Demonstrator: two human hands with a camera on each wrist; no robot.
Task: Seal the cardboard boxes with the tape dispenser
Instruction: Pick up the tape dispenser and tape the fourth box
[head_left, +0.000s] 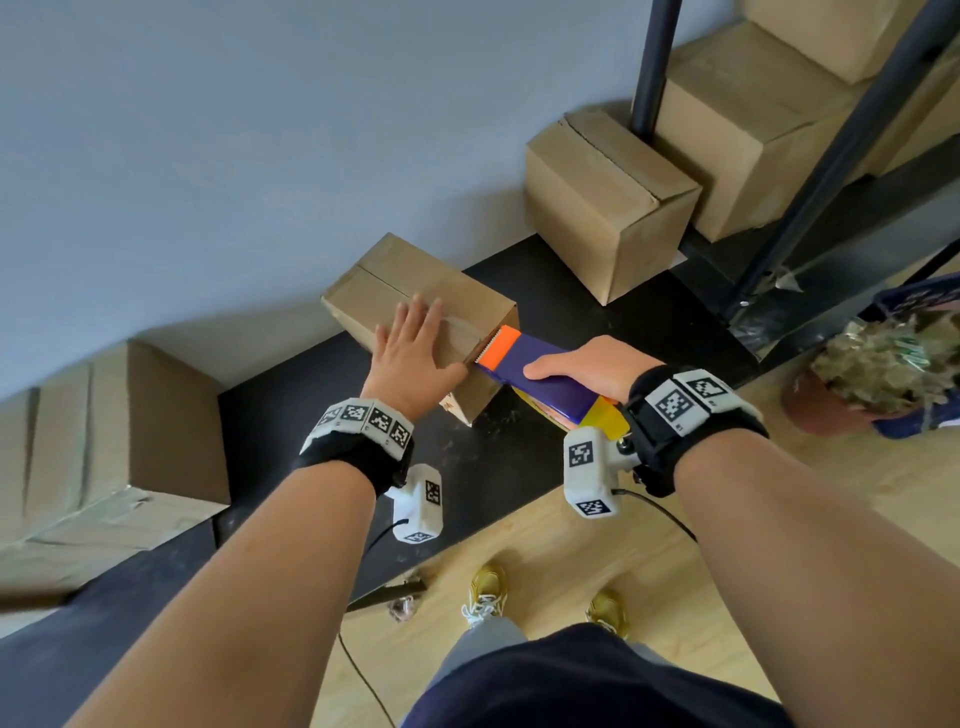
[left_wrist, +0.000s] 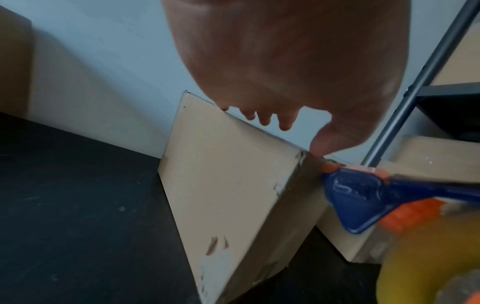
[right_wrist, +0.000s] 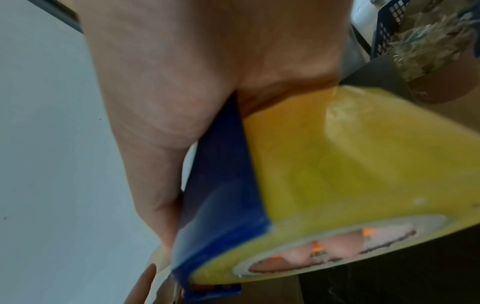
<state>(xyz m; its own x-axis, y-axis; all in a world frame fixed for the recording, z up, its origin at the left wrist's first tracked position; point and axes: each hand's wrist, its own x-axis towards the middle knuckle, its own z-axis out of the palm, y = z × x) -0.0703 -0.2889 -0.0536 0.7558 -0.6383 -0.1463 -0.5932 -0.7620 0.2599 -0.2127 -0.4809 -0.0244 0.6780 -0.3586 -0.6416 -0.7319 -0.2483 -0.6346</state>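
Left hand (head_left: 413, 353) extended forward, palm down with fingers straight and spread, thumb out to the side; right hand (head_left: 584, 371) curled in a grip, thumb on top; both forearms bare, with banded wrists.

No words, brands or numbers are legible anywhere. The only signs are black-and-white square code markers on the wristbands (head_left: 363, 422) and wrist cameras (head_left: 590, 472).

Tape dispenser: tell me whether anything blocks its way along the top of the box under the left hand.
The left hand lies flat on the box, fingers spread over the taped seam, right ahead of the tape dispenser in the right hand. Its orange cutter end sits at the box's near edge. Nothing else visible blocks it.
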